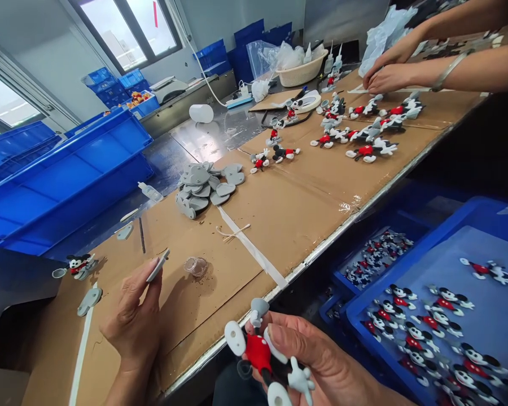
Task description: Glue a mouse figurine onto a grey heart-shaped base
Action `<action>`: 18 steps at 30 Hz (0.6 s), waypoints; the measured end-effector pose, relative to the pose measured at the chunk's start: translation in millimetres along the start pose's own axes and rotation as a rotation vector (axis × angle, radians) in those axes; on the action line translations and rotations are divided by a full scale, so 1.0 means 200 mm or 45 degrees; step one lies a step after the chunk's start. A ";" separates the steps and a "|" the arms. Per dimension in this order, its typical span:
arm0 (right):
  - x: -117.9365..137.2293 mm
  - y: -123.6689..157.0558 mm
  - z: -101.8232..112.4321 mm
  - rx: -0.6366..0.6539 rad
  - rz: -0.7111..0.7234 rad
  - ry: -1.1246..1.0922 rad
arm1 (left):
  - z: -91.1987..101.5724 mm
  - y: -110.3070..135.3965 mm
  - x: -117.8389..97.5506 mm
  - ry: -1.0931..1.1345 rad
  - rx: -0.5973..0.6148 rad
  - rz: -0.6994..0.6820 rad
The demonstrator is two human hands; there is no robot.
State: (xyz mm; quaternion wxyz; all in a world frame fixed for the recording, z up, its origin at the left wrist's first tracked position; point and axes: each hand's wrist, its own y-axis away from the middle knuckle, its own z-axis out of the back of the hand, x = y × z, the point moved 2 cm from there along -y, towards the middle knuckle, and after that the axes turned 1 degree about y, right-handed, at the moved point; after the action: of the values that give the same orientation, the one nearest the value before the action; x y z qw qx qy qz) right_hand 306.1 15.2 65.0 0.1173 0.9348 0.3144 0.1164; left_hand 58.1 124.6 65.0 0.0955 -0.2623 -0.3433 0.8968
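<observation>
My left hand (133, 318) is raised over the cardboard-covered bench (305, 197), its fingertips pinched on a thin grey flat piece (158, 265). My right hand (322, 361) is near the bench's front edge, its fingers closed around a rubber mouse figure (265, 352) with red shorts and white gloves and shoes. A pile of grey flat pieces (207, 189) lies mid-bench beyond my left hand. A small clear cup (196, 266) stands just right of the left hand.
Another person's two hands (387, 70) work at the far right among several finished mouse figures (364, 132). A blue tray (478, 282) of figures sits low on the right. Blue crates (63, 180) stand at left. One figure (81, 265) and loose grey pieces lie near me.
</observation>
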 end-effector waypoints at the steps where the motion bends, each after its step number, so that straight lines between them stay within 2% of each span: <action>1: 0.00 0.00 0.00 0.007 -0.005 0.004 | 0.00 -0.01 -0.01 -0.032 -0.048 -0.064; 3: 0.00 -0.01 0.00 0.031 -0.016 0.023 | -0.01 -0.03 -0.04 -0.094 -0.087 -0.190; 8: 0.01 -0.02 0.00 0.054 0.003 0.000 | -0.04 -0.03 -0.04 -0.171 0.008 -0.381; 18: 0.00 -0.01 -0.01 0.076 0.080 -0.009 | -0.06 -0.02 -0.05 -0.194 0.080 -0.416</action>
State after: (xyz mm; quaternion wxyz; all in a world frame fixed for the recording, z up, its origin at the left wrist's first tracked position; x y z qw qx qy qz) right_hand 304.5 16.6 65.8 0.0868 0.9477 0.2877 0.1074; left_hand 73.2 131.4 63.4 0.2216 -0.1314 -0.3595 0.8969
